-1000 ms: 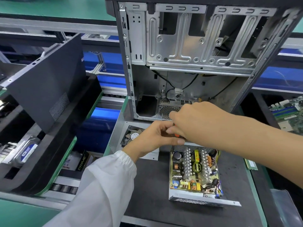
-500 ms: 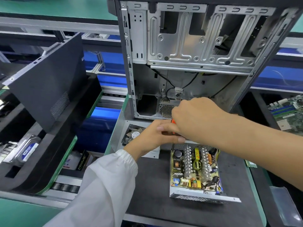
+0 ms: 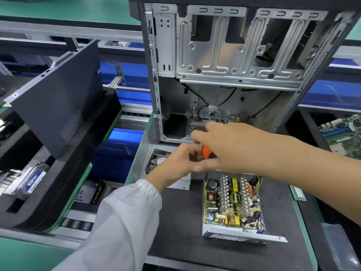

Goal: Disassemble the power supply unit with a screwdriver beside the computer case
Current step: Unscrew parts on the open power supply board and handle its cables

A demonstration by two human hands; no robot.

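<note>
Computer case (image 3: 224,55) stands upright at 12 o'clock, open side toward the person, prob so the inside stays reachable while parts come out; a few cables hang loose inside. Black side panel (image 3: 56,94) leans tilted at 9 o'clock on the left rack, parked out of the way. Dark mat (image 3: 181,222) covers the bench from centre to 6 o'clock, likely there to stop parts sliding.

Power supply (image 3: 233,204) sits on the mat at 5 o'clock, just in front of the case, cover already off w/ circuit board, coils and heat sinks facing up (so screws on the board can be got at from above). Its metal cover with fan (image 3: 156,163) lies at 8 o'clock from the hands, partly hidden by the left wrist.

Hard drive (image 3: 29,180) lies in the left tray at 8 o'clock. Green board (image 3: 345,133) at 3 o'clock, well apart.

Right hand (image 3: 232,145) reaches in from 3 o'clock, forearm bare, palm down, fingers curled round the screwdriver (image 3: 206,152) (only a bit of orange handle shows, tip hidden). Left hand (image 3: 181,163) comes up from 6 o'clock in a white sleeve (image 3: 125,218), fingers bent, touching the handle from the left, looks like a pinch to steady it. Both hands meet just above the power supply's far edge.
</note>
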